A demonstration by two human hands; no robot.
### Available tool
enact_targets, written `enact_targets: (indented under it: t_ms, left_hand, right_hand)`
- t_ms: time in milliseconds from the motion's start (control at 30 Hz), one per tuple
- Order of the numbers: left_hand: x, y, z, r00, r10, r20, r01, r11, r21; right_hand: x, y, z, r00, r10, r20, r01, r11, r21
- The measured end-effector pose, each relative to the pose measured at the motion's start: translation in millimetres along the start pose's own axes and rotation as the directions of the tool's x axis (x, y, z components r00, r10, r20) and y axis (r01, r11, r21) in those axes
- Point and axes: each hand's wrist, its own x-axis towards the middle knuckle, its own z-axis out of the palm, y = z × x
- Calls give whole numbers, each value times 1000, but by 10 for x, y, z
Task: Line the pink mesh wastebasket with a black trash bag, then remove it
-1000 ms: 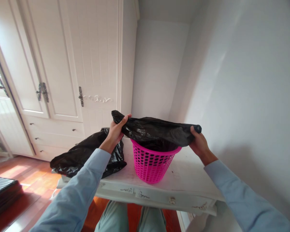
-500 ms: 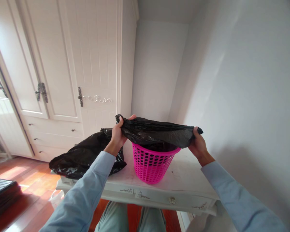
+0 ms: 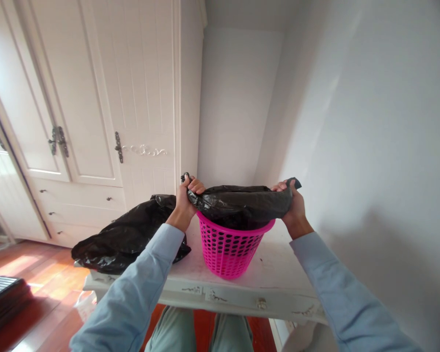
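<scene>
A black trash bag (image 3: 242, 203) is held by its top over a pink perforated basket (image 3: 231, 249), and its lower part sits inside. Dark plastic shows through the basket's upper holes. My left hand (image 3: 187, 199) is closed around the bag's left end, just above the rim. Gripping the right end is my right hand (image 3: 292, 204), with a tip of plastic poking out above the thumb. A second black plastic bag (image 3: 128, 234) lies crumpled to the left, partly behind my left forearm.
The basket stands on a white table (image 3: 278, 269) with a drawer knob at its front. A white wardrobe (image 3: 146, 98) rises behind on the left, and a pale wall (image 3: 381, 122) bounds the right. On the floor at left lies a dark ridged object (image 3: 3, 298).
My two hands have drawn a little closer together, and their fingers have curled tighter over the bag's ends. The bag's top edge has bunched lower in the middle. The basket stays put.
</scene>
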Motion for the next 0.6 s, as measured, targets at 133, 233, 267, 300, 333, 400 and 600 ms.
enact_targets:
  t_ms: [133, 233, 267, 300, 333, 400, 600]
  left_hand:
    - [72, 22, 35, 999, -38, -8, 38, 999, -13]
    - [56, 74, 44, 998, -58, 34, 58, 998, 9]
    - [37, 92, 40, 996, -71, 53, 69, 996, 49]
    - [15, 105, 32, 995, -76, 69, 69, 993, 97]
    - [-10, 112, 18, 994, -66, 84, 53, 988, 147]
    - [-60, 104, -17, 994, -22, 108, -5, 970, 243]
    - [-152, 12, -63, 967, -112, 231, -38, 827, 561]
  right_hand:
    - [76, -27, 188, 995, 16, 97, -13, 999, -35]
    - [108, -36, 248, 990, 99, 102, -88, 990, -115]
    - [106, -33, 259, 988, 122, 93, -107, 983, -150]
    - [97, -27, 269, 986, 142, 85, -124, 974, -188]
    - [82, -18, 280, 985, 157, 77, -136, 965, -224]
    - [39, 1, 312, 983, 169, 68, -143, 947, -288]
    - [-76, 48, 477, 969, 215, 122, -111, 820, -561]
